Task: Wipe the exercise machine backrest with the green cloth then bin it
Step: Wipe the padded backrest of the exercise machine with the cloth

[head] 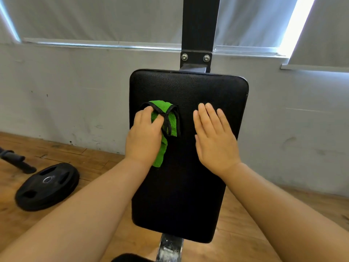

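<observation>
— Where is the cloth?
— My left hand presses the green cloth against the black backrest, fingers curled over it.
— The other hand?
— My right hand lies flat, fingers spread, beside it.

green cloth partly under left hand, frame post cut off — top edge

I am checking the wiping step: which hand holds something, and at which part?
The left hand presses the green cloth against the backrest, fingers over its left side. The right hand lies flat, holding nothing.
</observation>
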`<act>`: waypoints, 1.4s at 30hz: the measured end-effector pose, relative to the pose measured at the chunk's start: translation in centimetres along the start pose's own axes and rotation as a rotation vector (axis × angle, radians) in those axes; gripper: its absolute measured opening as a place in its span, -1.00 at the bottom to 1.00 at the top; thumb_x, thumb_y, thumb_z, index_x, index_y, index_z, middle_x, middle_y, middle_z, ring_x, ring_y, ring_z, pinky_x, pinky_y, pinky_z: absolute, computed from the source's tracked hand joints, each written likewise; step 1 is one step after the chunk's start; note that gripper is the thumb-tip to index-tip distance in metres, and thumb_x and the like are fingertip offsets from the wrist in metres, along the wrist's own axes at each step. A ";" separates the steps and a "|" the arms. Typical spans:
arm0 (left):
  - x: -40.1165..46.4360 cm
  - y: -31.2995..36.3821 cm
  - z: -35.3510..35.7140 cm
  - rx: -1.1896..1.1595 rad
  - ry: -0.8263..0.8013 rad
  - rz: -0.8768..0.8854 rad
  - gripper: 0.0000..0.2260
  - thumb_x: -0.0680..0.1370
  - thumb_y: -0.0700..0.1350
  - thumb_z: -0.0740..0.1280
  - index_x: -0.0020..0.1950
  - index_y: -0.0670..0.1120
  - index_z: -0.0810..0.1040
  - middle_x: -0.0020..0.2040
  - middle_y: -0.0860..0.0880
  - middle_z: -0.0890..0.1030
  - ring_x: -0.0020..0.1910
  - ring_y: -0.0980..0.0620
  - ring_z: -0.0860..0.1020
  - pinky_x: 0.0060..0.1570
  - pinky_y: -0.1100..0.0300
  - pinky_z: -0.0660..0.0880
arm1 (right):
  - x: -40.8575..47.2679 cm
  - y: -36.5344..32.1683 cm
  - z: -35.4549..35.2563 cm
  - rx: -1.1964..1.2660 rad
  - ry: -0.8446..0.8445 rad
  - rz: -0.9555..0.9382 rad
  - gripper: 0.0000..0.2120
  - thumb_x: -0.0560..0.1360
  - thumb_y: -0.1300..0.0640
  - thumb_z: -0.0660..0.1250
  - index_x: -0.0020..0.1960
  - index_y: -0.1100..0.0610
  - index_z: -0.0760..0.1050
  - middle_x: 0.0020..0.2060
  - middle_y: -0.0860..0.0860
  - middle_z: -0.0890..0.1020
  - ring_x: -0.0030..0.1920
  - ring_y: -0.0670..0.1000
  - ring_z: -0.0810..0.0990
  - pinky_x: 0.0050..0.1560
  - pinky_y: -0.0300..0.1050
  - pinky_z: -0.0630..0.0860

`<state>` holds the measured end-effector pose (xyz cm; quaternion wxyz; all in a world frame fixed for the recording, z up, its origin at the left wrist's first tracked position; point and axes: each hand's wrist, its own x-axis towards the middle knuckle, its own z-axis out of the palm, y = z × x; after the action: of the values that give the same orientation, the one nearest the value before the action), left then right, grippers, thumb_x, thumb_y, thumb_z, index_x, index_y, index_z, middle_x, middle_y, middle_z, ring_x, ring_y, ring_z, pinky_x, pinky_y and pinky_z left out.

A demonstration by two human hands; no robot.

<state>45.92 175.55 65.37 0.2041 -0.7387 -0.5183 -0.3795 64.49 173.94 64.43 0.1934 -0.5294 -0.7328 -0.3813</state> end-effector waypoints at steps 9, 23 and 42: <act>-2.1 -0.6 0.1 0.132 -0.133 0.576 -0.70 0.41 -0.24 0.12 0.03 -0.21 0.57 0.01 -0.21 0.56 0.00 -0.15 0.47 -0.30 0.08 0.56 | -0.9 -0.9 0.4 0.013 -0.011 0.017 -0.42 0.47 0.13 0.18 0.44 0.31 0.17 0.42 0.27 0.25 0.44 0.23 0.14 0.43 0.14 0.04; 1.1 -0.9 0.0 0.184 0.037 0.122 -0.65 0.29 -0.27 0.48 0.04 -0.17 0.54 0.07 -0.20 0.55 0.01 -0.07 0.32 -0.54 0.16 0.44 | -0.9 -0.7 0.6 0.025 0.024 0.007 -0.43 0.48 0.12 0.17 0.44 0.32 0.20 0.42 0.27 0.26 0.43 0.22 0.13 0.43 0.14 0.04; -2.0 -1.2 -0.1 -0.037 -0.239 -0.179 -0.71 0.43 -0.37 0.25 0.12 -0.17 0.45 0.07 -0.17 0.43 0.00 -0.17 0.42 -0.28 -0.03 0.44 | -0.9 -0.4 0.6 0.011 0.043 -0.013 -0.44 0.49 0.13 0.17 0.44 0.32 0.21 0.41 0.27 0.27 0.43 0.23 0.18 0.44 0.13 0.02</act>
<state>44.46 174.71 63.84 0.0929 -0.7330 -0.5957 -0.3150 64.48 173.79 63.27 0.2094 -0.5151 -0.7342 -0.3896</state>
